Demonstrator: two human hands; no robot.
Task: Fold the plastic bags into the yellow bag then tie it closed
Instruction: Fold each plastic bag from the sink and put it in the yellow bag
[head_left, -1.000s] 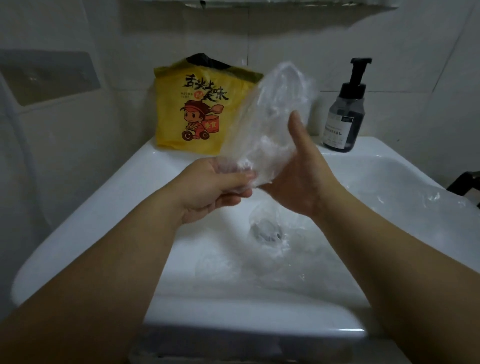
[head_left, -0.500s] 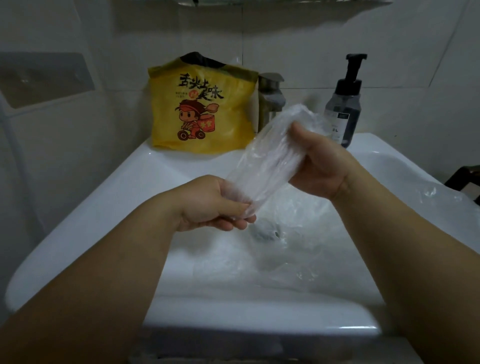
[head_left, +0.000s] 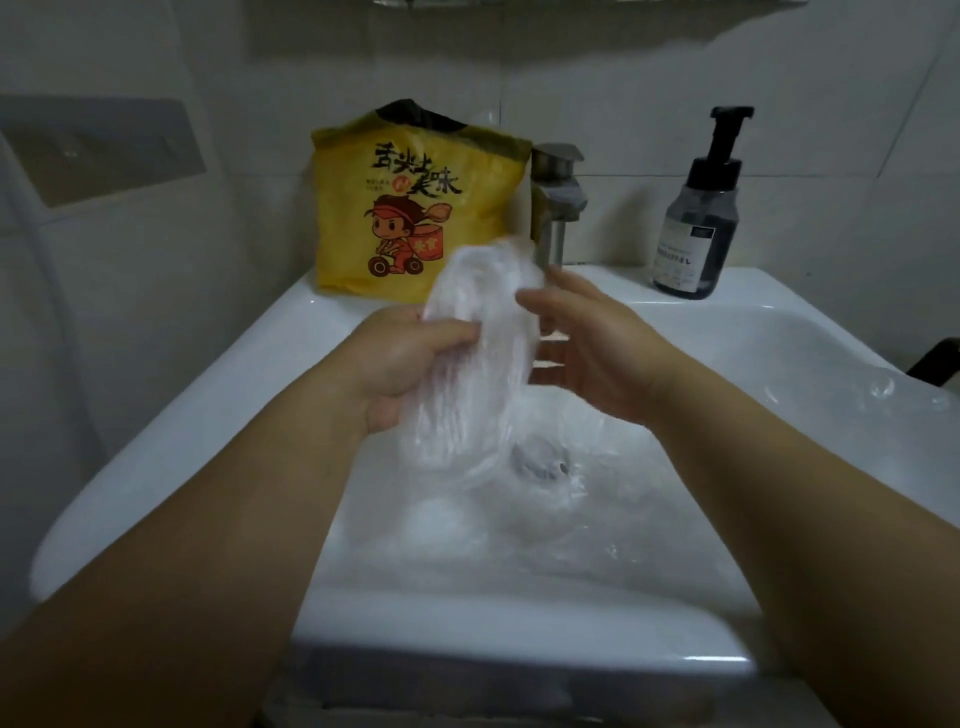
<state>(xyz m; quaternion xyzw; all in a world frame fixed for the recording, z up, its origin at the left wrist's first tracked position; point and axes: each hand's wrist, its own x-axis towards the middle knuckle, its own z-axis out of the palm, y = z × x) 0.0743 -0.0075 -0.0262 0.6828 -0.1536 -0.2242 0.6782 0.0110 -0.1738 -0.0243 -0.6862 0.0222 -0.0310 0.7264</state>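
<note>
While the left grip (head_left: 410, 364) clenches round a blurred clear plastic bag (head_left: 478, 332), the right grip (head_left: 587, 353) lies slack against it, fingertips half hidden behind the film, and the yellow bag (head_left: 405, 218) stands upright beyond both grips, more loose bags (head_left: 597, 519) indistinct in the sink (head_left: 208, 415) below.

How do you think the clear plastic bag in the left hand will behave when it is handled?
The clear plastic bag is probably floppy: it bunches and creases where the left hand grips it. It looks very light, since its upper end stands above the grip unsupported. Loosely gathered, it may spring open once released.
</note>
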